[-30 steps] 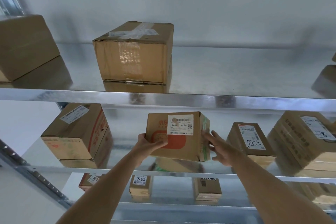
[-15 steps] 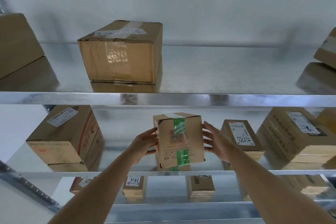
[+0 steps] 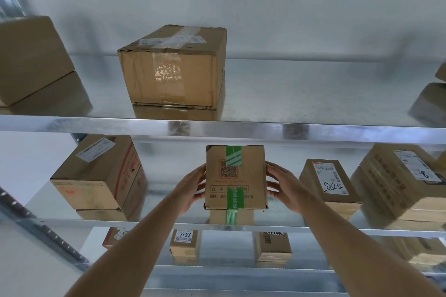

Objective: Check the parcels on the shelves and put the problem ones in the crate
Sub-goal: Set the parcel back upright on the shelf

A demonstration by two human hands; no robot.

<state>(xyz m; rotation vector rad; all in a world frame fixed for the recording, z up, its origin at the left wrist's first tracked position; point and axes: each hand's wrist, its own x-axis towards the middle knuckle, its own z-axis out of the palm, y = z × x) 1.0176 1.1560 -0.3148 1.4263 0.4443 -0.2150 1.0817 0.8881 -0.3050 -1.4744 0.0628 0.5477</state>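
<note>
Parcel (image 3: 235, 177) — green-taped — held between left hand (image 3: 190, 190) and right hand (image 3: 286, 188)

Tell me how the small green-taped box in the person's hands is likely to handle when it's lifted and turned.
The green-taped box probably stays stiff: its cardboard faces look flat and square. It seems light for its size, since the left hand and right hand hold it by the sides alone. The glossy tape may be slick; bare cardboard should grip well.
</note>
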